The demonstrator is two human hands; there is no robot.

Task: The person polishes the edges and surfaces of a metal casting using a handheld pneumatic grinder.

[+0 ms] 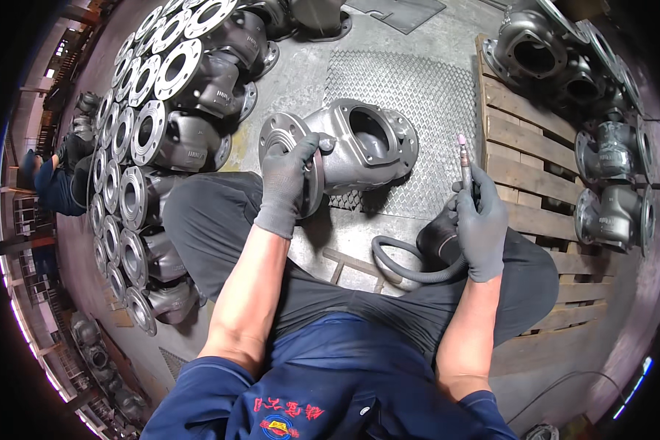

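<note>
**Grinder Poised Beside Cast Valve on Shop Floor**

A squatting worker steadies a grey cast valve (pixel 352 147) on the floor, on a patch of chequered plate (pixel 425 95). The gloved left hand (pixel 290 180) is closed over the rim of the valve's near flange (pixel 282 139), fingers wrapped round its edge. The gloved right hand (pixel 480 224) is closed round a slim grinder (pixel 466 165), held upright with its pink tip pointing up and away; a ribbed hose (pixel 407 268) loops from it across the lap. The valve lies ahead of the knees, its long axis running left to right from the held flange to the far flange, with the top opening facing the worker. It sits to the left of the grinder, apart from it; the left hand is on it, the right is near but not touching. Rows of similar valves (pixel 147 125) stand at left, and more rest on a wooden pallet (pixel 524 147) at right.
</note>
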